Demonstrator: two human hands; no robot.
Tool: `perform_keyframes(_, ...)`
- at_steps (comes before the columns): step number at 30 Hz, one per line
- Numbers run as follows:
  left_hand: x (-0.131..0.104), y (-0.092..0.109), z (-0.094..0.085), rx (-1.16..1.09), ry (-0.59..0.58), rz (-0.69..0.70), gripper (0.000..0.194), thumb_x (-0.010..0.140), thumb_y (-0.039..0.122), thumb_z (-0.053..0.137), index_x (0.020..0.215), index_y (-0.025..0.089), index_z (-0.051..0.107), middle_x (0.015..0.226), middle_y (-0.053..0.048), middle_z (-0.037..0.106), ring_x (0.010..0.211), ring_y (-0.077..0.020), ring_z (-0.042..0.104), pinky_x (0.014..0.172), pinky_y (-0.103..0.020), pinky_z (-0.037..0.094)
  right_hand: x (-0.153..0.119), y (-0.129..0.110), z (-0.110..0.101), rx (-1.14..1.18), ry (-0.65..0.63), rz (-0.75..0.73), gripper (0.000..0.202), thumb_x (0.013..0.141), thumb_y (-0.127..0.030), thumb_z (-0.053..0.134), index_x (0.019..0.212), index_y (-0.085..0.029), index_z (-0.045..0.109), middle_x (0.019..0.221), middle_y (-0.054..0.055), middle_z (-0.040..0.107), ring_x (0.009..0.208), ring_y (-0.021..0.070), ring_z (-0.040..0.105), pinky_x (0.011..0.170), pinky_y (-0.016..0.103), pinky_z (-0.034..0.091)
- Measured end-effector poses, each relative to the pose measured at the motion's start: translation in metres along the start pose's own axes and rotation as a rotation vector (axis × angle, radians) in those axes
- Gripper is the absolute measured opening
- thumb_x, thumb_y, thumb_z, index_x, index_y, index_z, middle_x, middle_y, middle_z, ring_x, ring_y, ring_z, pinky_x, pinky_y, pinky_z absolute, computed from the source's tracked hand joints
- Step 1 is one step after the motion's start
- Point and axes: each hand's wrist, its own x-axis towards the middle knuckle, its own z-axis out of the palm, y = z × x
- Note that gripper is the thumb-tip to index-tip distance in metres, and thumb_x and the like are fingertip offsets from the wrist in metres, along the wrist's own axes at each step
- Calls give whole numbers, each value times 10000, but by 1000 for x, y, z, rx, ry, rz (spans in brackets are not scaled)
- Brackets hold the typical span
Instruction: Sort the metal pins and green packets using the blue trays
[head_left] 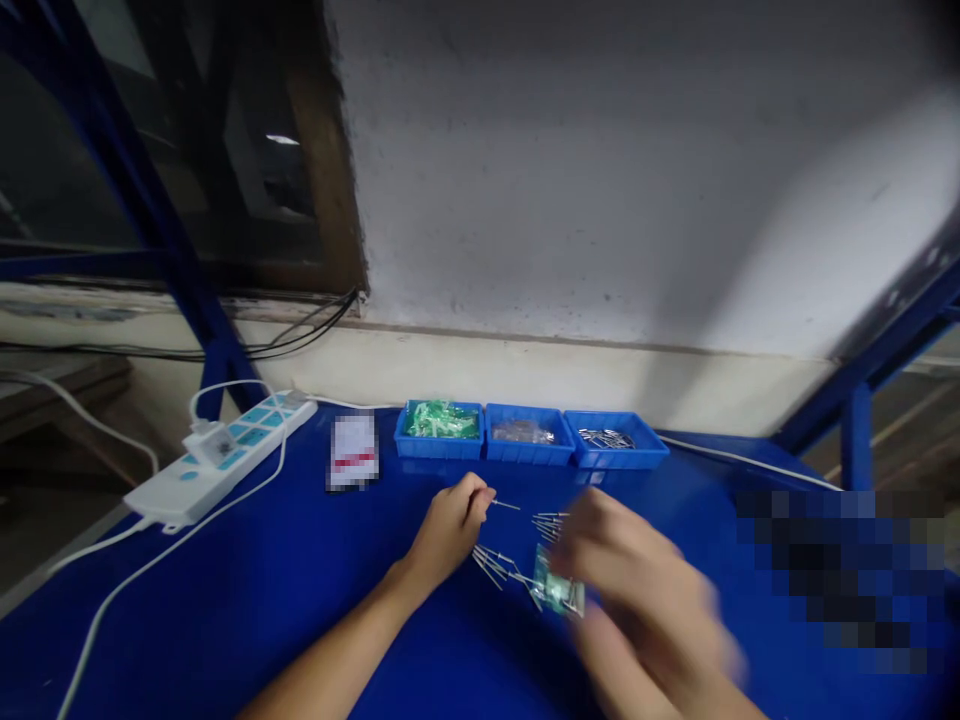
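My left hand [454,518] is closed, thumb and fingers pinching a thin silver metal pin [507,505] that looks like a blind rivet and points right. Just below it, several similar pins [491,565] lie loosely fanned on the blue table. My right hand [645,590] is smeared by motion, so I cannot tell whether its fingers hold anything. Beside its thumb and fingers lies a small clear-and-green plastic bag [555,582], with pins at its lower right corner. More pins [549,524] lie above the bag, partly hidden by the right hand.
Along the back stand three blue bins: one with green plastic bags [439,450], one with small greyish pieces [529,456], one with silver pins [619,460]. A white power strip [225,455] with cables and a pixelated card [352,448] are left. Blue frame posts flank the table.
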Motion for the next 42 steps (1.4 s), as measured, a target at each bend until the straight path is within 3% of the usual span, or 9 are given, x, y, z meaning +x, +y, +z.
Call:
perform_keyframes(5, 3, -8, 4, -34, 35, -38, 309, 924, 355, 344, 679, 198, 449, 550, 36, 506, 527, -119, 514, 544, -217, 337, 7, 23, 25, 70, -352, -33, 166, 851, -295, 545, 954, -186, 617, 835, 74, 616, 761, 197, 572, 671, 320, 467)
perform_keyframes(8, 4, -11, 5, -44, 24, -43, 338, 924, 370, 348, 645, 197, 429, 534, 34, 497, 522, -120, 514, 555, -220, 346, 2, 31, 33, 71, -428, 11, 108, 872, -242, 496, 893, -195, 591, 807, 60, 605, 735, 181, 544, 662, 298, 420)
perform_keyframes(11, 1, -9, 5, -58, 6, -41, 341, 926, 381, 349, 653, 194, 432, 541, 34, 490, 524, -118, 507, 554, -221, 349, -3, 33, 34, 98, -428, 49, 129, 894, -197, 432, 864, -197, 558, 778, 50, 587, 708, 168, 522, 637, 277, 389)
perform_keyframes(17, -6, 1, 3, -97, -65, 1, 217, 917, 382, 394, 926, 205, 518, 649, 29, 539, 600, -123, 526, 558, -212, 354, -5, 37, 34, 156, -399, 144, 145, 914, -220, 409, 831, -200, 526, 720, 29, 560, 667, 162, 502, 601, 267, 357)
perform_keyframes(26, -6, 4, -1, -65, -41, -5, 277, 909, 371, 406, 759, 184, 544, 617, 29, 512, 581, -112, 471, 549, -208, 333, -7, 36, 34, 198, -405, 137, 126, 908, -241, 444, 877, -209, 562, 763, 29, 565, 706, 163, 505, 635, 272, 369)
perform_keyframes(31, -5, 1, 0, -111, -35, -17, 217, 904, 370, 424, 927, 202, 561, 622, 37, 507, 586, -115, 479, 559, -213, 341, -6, 35, 34, 178, -409, 140, 194, 929, -236, 396, 814, -202, 549, 725, 25, 549, 679, 158, 490, 626, 276, 357)
perform_keyframes(35, -4, -2, 2, -126, -52, -9, 203, 893, 367, 450, 893, 198, 561, 606, 43, 471, 566, -110, 453, 555, -215, 337, -7, 35, 33, 165, -401, 161, 231, 934, -243, 382, 758, -197, 523, 704, 22, 543, 670, 155, 489, 623, 275, 359)
perform_keyframes(42, -5, -4, 1, -140, -59, -33, 180, 897, 347, 444, 853, 192, 523, 597, 48, 456, 561, -106, 444, 556, -216, 332, -9, 35, 34, 162, -377, 150, 125, 893, -263, 480, 910, -212, 594, 799, 39, 596, 734, 172, 534, 656, 284, 401)
